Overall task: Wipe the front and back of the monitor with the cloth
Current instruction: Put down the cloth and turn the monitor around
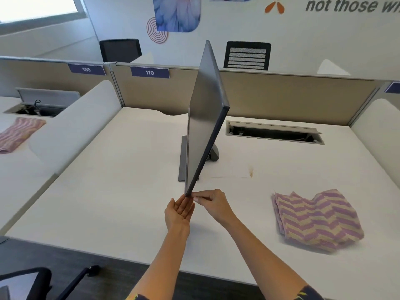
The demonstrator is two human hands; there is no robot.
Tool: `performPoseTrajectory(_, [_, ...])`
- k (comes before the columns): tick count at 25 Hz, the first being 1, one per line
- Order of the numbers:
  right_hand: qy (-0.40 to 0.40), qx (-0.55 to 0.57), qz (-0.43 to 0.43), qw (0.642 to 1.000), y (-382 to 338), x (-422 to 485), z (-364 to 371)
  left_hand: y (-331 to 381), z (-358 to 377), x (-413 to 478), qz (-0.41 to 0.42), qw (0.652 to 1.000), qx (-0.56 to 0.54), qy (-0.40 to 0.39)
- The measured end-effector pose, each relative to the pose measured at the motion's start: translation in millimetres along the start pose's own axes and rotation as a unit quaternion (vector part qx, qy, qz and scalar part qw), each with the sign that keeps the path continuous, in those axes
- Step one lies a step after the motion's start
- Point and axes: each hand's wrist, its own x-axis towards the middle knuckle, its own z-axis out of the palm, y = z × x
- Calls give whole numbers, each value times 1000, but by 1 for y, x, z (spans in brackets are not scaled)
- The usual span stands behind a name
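Observation:
A thin dark monitor stands on its grey stand in the middle of the white desk, turned edge-on toward me. My left hand lies flat against the left side of its near lower corner, fingers pointing up. My right hand pinches that same corner from the right with fingertips and thumb. The cloth, purple and tan with a zigzag pattern, lies crumpled on the desk to the right, apart from both hands.
A cable slot with a raised lid opens behind the monitor on the right. Beige partitions bound the desk at the back. A second zigzag cloth lies on the neighbouring desk at left. A black chair stands at lower left.

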Motion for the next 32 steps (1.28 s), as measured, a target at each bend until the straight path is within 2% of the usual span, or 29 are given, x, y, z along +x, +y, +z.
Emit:
performPoseTrajectory(8, [-39,-43,17,998,1,15,9,2,3,7,18,999,-37,9])
performPoseTrajectory(12, [-59,-60,45,995,5,26,-7,-9,10,14,14,1000,-20,-5])
performPoseTrajectory(19, [-21,15,125,992,20,39,-41,-35,32,26,-32,995,84,-42])
performPoseTrajectory(25, [21,71,159,984,12,58,-75,-50,72,45,-52,979,162,-108])
performPoseTrajectory(32, [52,56,169,983,6,89,-102,-51,121,75,-33,966,220,-129])
